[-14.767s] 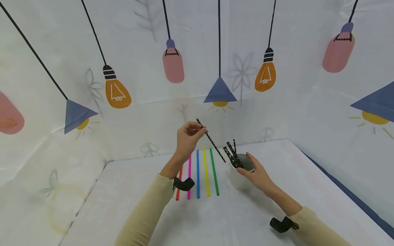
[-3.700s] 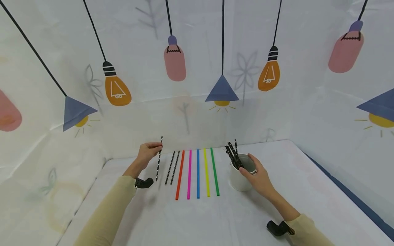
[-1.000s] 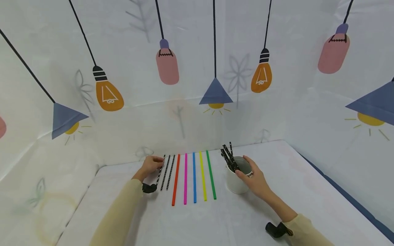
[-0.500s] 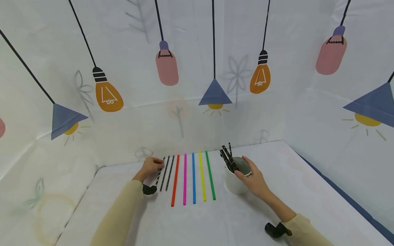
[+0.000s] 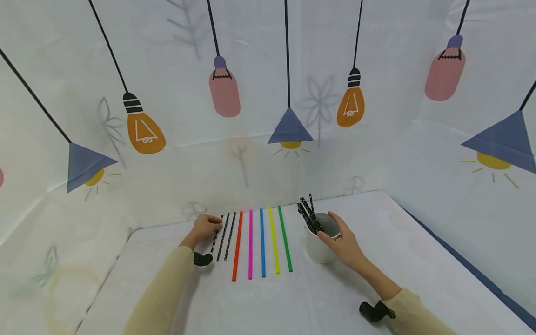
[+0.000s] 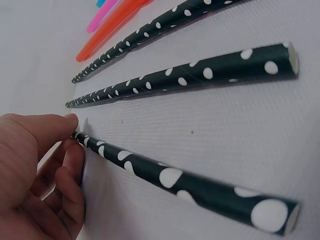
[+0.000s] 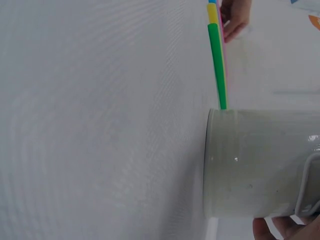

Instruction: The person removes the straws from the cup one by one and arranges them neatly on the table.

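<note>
My left hand (image 5: pixel 205 226) pinches the far end of a black straw with white dots (image 6: pixel 175 177) between thumb and forefinger. This straw lies low over the white cloth; whether its whole length touches cannot be told. Just right of it lie a second dotted straw (image 6: pixel 187 75) and a third dotted straw (image 5: pixel 230 236). Around the rim and side of a white metal bucket (image 5: pixel 320 249), my right hand (image 5: pixel 345 242) keeps its grip, thumb at the near side. Several more dotted straws (image 5: pixel 309 215) lean out of the bucket toward the left.
Right of the dotted straws runs a row of coloured straws: red (image 5: pixel 237 246), pink (image 5: pixel 251 244), blue (image 5: pixel 262 242), yellow (image 5: pixel 274 239) and green (image 5: pixel 285 238). A printed white backdrop (image 5: pixel 259 172) rises behind the table (image 5: pixel 268 307).
Since the oldest frame, two dotted straws have been laid left of the red one, and my left hand has lowered a third beside them. Over the last second both hands stay nearly still.
</note>
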Action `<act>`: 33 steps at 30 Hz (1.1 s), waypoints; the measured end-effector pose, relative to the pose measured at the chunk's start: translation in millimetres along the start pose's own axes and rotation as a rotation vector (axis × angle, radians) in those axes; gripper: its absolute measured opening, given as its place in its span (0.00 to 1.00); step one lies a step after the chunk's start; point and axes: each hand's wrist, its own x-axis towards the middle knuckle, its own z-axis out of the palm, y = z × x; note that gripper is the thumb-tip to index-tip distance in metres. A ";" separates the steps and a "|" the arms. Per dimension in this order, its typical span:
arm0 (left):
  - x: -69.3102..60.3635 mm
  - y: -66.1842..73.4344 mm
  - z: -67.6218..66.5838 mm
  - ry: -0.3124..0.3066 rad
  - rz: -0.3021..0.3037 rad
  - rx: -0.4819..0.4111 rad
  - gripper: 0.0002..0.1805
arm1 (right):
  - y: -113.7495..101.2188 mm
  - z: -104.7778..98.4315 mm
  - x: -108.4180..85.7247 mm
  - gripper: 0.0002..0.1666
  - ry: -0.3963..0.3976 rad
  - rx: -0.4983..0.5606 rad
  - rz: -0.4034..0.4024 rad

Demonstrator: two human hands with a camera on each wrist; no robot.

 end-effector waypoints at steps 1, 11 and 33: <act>0.0 0.2 -0.1 -0.003 -0.003 -0.005 0.14 | -0.3 -0.2 0.1 0.45 0.001 -0.001 0.001; -5.9 0.3 -3.5 0.025 0.001 -0.076 0.14 | 1.5 0.3 -1.0 0.45 0.002 -0.015 0.017; -64.5 117.6 44.0 0.034 0.310 -0.393 0.11 | -3.7 -2.2 -0.9 0.45 -0.013 -0.013 0.013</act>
